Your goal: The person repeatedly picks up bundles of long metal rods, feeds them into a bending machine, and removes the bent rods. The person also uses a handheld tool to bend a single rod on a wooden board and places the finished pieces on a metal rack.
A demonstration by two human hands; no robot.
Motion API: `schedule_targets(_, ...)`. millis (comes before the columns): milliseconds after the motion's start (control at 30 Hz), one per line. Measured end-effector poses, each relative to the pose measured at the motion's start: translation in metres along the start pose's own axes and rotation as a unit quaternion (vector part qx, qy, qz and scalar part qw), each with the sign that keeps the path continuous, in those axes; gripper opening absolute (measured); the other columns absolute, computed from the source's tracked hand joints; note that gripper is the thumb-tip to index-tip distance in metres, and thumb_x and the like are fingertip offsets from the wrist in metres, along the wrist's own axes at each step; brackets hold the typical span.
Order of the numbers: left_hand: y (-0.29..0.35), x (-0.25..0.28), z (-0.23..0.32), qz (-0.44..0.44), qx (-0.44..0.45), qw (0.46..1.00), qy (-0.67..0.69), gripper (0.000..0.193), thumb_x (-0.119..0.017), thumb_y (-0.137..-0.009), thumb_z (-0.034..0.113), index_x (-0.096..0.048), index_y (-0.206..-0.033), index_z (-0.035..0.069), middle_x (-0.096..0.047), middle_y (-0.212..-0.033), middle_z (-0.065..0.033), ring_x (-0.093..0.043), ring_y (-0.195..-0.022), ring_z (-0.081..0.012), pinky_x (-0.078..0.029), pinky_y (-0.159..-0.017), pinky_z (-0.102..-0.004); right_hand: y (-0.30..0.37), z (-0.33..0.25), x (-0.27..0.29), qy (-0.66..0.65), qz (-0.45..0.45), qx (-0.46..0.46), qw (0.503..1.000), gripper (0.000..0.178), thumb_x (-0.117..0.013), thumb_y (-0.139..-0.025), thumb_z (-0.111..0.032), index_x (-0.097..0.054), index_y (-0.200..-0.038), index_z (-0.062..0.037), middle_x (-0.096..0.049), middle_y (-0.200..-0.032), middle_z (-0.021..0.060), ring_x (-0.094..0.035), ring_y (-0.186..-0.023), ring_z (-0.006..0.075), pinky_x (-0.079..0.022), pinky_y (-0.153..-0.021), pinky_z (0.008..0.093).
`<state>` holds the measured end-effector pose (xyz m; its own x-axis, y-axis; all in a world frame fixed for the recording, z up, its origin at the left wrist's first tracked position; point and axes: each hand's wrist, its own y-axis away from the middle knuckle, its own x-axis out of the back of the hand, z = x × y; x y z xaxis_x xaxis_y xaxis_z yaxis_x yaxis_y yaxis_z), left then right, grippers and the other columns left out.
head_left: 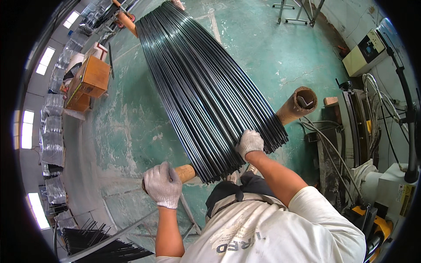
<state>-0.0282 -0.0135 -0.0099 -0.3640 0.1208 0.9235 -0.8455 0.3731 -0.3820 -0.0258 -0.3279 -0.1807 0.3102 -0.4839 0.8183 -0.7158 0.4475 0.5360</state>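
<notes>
A wide layer of long, thin black rods [199, 79] stretches away from me, its near ends just in front of my body. Under these near ends a brown cardboard tube [185, 172] runs crosswise, its left part sticking out. My left hand [163, 184], in a grey-white knit glove, is closed around that tube's left end. At the near ends of the rods, right of the middle, my gloved right hand [251, 143] lies with fingers curled down on several of them. Its fingertips are partly hidden. The tube's open right end [305, 100] juts out beyond the layer.
Another brown tube [127, 24] lies under the far end. Cables and a machine [359, 127] stand at the right, below a cream control box [364, 51]. Cardboard boxes [90, 76] sit at the left. More black rods [96, 243] lie on a metal frame at lower left.
</notes>
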Motion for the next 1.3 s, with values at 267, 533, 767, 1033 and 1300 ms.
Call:
schedule_targets(267, -0.001, 0.0, -0.003, 0.014, 0.0, 1.0, 0.02, 0.02, -0.077, -0.087, 0.013, -0.075, -0.104, 0.005, -0.071, -0.091, -0.0153, -0.069, -0.088, -0.0408, -0.055, -0.087, -0.0521, -0.019, 0.01, -0.008, -0.056, -0.035, 0.014, 0.998, 0.038, -0.082, -0.09, -0.034, -0.081, -0.115, -0.0055, -0.08, -0.123, 0.0237, -0.077, -0.12, 0.0394, -0.062, -0.106, 0.0489)
schedule_targets(533, 0.008, 0.005, -0.008, 0.003, -0.003, 0.999, 0.041, 0.019, -0.076, -0.087, 0.011, -0.073, -0.105, 0.004, -0.07, -0.093, -0.0167, -0.07, -0.091, -0.0413, -0.056, -0.092, -0.0535, -0.02, 0.031, 0.015, -0.233, -0.138, 0.018, 0.963, 0.072, -0.09, -0.082, -0.034, -0.073, -0.142, 0.0022, -0.077, -0.136, 0.0253, -0.075, -0.127, 0.0355, -0.059, -0.112, 0.0432)
schedule_targets(767, 0.011, 0.01, -0.015, 0.024, -0.027, 0.995, 0.087, 0.017, -0.077, -0.088, 0.012, -0.074, -0.102, 0.004, -0.072, -0.093, -0.0163, -0.07, -0.09, -0.0409, -0.056, -0.091, -0.0528, -0.009, 0.022, -0.015, -0.461, -0.184, -0.002, 0.868, 0.08, -0.082, -0.103, -0.037, -0.053, -0.158, 0.0131, -0.079, -0.116, 0.0181, -0.078, -0.085, 0.0244, -0.065, -0.078, 0.0394)
schedule_targets(1033, 0.007, 0.011, -0.005, 0.06, -0.015, 0.972, 0.227, 0.013, -0.08, -0.088, 0.01, -0.077, -0.1, 0.004, -0.076, -0.095, -0.0148, -0.071, -0.087, -0.0368, -0.056, -0.085, -0.0478, 0.115, 0.061, -0.009, -0.226, -0.042, -0.009, 0.973, 0.079, -0.073, -0.101, -0.061, -0.071, -0.132, 0.0122, -0.078, -0.113, 0.034, -0.08, -0.1, 0.0426, -0.061, -0.087, 0.0509)
schedule_targets(1300, 0.037, -0.146, 0.08, -0.321, 0.309, 0.491, 0.749, 0.032, -0.078, -0.107, 0.03, -0.071, -0.124, 0.003, -0.078, -0.107, -0.0113, -0.076, -0.092, -0.0211, -0.062, -0.087, -0.0365, 0.411, 0.207, -0.049, -0.121, -0.096, -0.244, 0.957, 0.039, -0.078, -0.094, -0.042, -0.079, -0.114, -0.009, -0.079, -0.108, 0.0246, -0.076, -0.107, 0.0448, -0.059, -0.093, 0.0517)
